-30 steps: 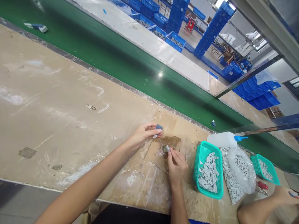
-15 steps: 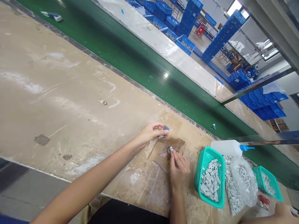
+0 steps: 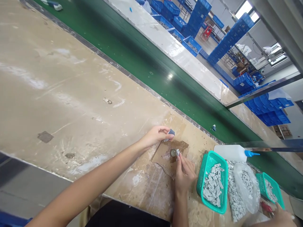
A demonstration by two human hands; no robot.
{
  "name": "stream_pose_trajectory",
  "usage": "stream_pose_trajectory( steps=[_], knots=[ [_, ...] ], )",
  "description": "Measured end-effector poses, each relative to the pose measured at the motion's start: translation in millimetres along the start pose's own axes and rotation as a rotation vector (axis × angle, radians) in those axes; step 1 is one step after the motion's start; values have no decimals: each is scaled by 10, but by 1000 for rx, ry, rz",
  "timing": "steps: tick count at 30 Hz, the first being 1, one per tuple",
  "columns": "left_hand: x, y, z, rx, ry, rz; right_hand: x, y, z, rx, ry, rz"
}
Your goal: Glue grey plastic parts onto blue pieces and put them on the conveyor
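My left hand [image 3: 155,136] pinches a small dark blue-grey part [image 3: 170,132] above a stained cardboard sheet [image 3: 163,156] on the workbench. My right hand [image 3: 184,171] holds a small white piece [image 3: 177,152] by its tip, right next to a small round cap [image 3: 173,153] resting on the cardboard's dark wet patch. Just right of that hand stands a teal basket [image 3: 205,164] of several grey-white pieces.
A white glue bottle with blue nozzle [image 3: 233,152] lies behind the basket. A clear bag of pieces [image 3: 246,186] and a second teal basket [image 3: 270,189] sit further right, with another person's hand [image 3: 278,217] at the lower right. A green conveyor belt [image 3: 151,67] runs behind the bench.
The view has shifted a little, so everything sits slightly right and lower. Both hands keep their hold; the right hand's white piece stays at the round cap.
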State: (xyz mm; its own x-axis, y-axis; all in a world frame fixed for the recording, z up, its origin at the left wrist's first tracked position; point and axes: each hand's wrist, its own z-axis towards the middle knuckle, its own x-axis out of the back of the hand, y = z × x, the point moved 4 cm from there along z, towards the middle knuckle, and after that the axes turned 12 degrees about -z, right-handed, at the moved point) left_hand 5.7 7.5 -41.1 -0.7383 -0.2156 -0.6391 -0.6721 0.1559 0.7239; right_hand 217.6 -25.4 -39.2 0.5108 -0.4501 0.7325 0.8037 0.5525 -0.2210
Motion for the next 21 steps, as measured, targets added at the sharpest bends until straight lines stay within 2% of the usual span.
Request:
stream_pose_trajectory(
  steps=[2,8,14,17,21],
  knots=[
    [-6,-9,-3,18,0,-2,21,19,5,-27,16,26],
    [-16,-30,-5,56,19,1,31,-6,27,56,74,42],
    [6,-90,-11,58,73,59,-8,32,37,26,2,79],
    [-17,-172,-14,50,51,91,18,65,33,-56,-16,159],
    [-106,-338,-37,110,-69,131,105,146,54,-304,-34,285]
  ],
)
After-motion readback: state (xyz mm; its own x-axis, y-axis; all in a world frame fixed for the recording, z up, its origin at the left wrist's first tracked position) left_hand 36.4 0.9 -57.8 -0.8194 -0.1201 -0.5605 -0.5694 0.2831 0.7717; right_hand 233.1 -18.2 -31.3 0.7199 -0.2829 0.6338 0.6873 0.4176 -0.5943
